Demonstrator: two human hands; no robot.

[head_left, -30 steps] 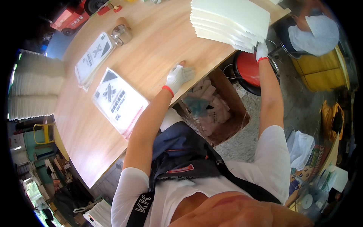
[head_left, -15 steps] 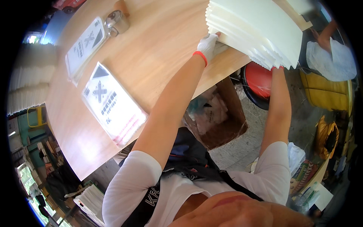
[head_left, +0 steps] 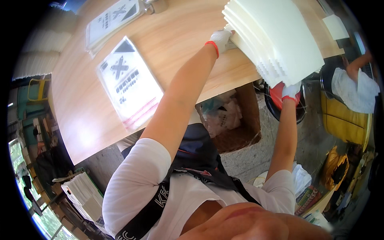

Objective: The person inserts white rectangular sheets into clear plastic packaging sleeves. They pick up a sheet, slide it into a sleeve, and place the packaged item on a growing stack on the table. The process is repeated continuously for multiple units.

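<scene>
On the wooden desk (head_left: 168, 44), both gloved hands, left hand (head_left: 221, 39) and right hand (head_left: 291, 90), clamp opposite edges of a stack of white sheets (head_left: 276, 36); probably heavy, floppy, prone to sliding, best gripped underneath.

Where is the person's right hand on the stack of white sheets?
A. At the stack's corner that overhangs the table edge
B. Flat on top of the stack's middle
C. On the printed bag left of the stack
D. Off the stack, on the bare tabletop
A: the gloved right hand grips the stack of white sheets at its overhanging corner, past the wooden table edge.

White gloves, red cuffs; white short-sleeved shirt; black lettered shoulder strap.
</scene>
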